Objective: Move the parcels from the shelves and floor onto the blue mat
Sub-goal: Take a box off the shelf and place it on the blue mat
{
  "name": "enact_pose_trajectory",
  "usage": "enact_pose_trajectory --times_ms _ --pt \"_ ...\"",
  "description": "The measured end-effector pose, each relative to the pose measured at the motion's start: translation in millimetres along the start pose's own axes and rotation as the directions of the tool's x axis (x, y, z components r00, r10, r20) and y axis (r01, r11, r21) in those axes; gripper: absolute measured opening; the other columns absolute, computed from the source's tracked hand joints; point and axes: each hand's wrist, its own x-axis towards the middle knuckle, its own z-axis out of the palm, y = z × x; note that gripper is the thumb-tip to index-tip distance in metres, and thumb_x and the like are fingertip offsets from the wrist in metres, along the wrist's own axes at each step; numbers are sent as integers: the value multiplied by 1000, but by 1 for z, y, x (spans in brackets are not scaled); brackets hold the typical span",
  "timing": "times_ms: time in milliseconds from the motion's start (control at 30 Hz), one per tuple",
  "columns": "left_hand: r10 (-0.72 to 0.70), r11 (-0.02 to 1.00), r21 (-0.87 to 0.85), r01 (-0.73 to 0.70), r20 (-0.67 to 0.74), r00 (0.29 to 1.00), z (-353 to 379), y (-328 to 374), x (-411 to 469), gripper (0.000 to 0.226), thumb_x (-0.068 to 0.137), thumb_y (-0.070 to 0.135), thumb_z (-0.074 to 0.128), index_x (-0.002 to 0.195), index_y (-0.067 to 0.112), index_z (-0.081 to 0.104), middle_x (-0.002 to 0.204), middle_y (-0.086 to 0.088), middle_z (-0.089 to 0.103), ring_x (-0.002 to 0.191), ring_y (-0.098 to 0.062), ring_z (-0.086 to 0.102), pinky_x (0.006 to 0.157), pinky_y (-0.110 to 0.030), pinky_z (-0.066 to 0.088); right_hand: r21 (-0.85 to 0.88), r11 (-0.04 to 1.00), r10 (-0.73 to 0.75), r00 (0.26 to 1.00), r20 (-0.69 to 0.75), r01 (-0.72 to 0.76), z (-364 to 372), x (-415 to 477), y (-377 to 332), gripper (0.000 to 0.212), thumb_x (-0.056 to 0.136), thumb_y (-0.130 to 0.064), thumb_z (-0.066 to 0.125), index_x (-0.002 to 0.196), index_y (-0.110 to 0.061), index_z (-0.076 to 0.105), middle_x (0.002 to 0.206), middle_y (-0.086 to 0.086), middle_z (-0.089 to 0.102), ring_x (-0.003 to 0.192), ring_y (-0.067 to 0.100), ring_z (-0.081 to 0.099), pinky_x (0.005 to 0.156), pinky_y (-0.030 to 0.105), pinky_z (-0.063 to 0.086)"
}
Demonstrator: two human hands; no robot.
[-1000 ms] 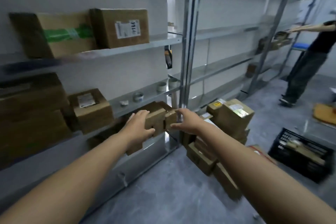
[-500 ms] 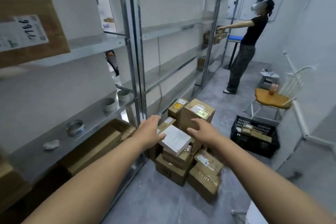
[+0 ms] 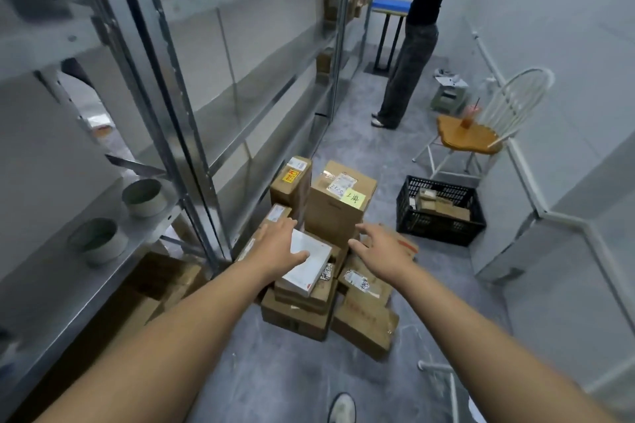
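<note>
A pile of brown cardboard parcels (image 3: 364,316) lies on the grey floor beside the metal shelving. A flat white box (image 3: 307,268) lies on top of the pile. My left hand (image 3: 276,244) is over the white box's left edge, fingers spread; whether it touches the box I cannot tell. My right hand (image 3: 378,251) hovers open to the right of it, in front of a tall brown parcel (image 3: 338,206) with a yellow note. A blue mat (image 3: 391,4) lies on a small table at the far end.
Metal shelves (image 3: 220,106) run along the left, with tape rolls (image 3: 142,197) on one level and a brown box (image 3: 161,282) underneath. A black crate (image 3: 441,209), a white chair (image 3: 481,130) and a small stool stand on the right. Another person (image 3: 412,34) stands by the far shelves.
My view has turned right, from the shelf parcels to the floor pile. Both hands have left the shelf box and now reach over the white box, closer than half a second ago.
</note>
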Motion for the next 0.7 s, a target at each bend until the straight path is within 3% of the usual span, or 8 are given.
enact_pose_trajectory --times_ms 233,300,400,600,700 --pt "-83 996 24 81 88 993 26 -28 122 69 87 47 64 145 26 32 152 1 37 139 -27 35 111 -43 33 31 992 118 986 122 -122 27 126 33 52 96 -36 56 143 -16 44 147 2 45 133 20 45 103 30 38" --pt "-127 992 -12 129 96 987 39 -39 166 67 88 44 64 145 25 33 150 0 39 137 -26 37 108 -41 36 25 987 150 975 164 -156 42 169 50 45 96 -34 57 137 -17 50 141 3 49 125 20 50 94 27 40" --pt "-193 976 -80 202 110 975 65 -62 227 67 91 42 62 147 22 32 152 -2 36 137 -27 37 107 -40 38 4 978 203 953 223 -210 73 228 79 44 96 -35 56 134 -14 52 136 7 52 121 24 52 94 29 40" --pt "-318 932 -124 339 164 934 152 -134 303 59 90 41 64 140 20 41 142 -3 46 125 -26 49 100 -41 45 9 941 315 887 337 -338 169 310 136 28 97 -31 56 117 -11 56 120 10 58 108 26 54 83 30 39" --pt "-329 924 -134 358 196 924 202 -175 339 60 91 39 63 142 17 39 143 -3 44 127 -25 47 102 -40 43 51 905 370 839 398 -423 228 335 170 26 97 -30 57 119 -16 57 113 0 59 113 26 54 83 28 38"
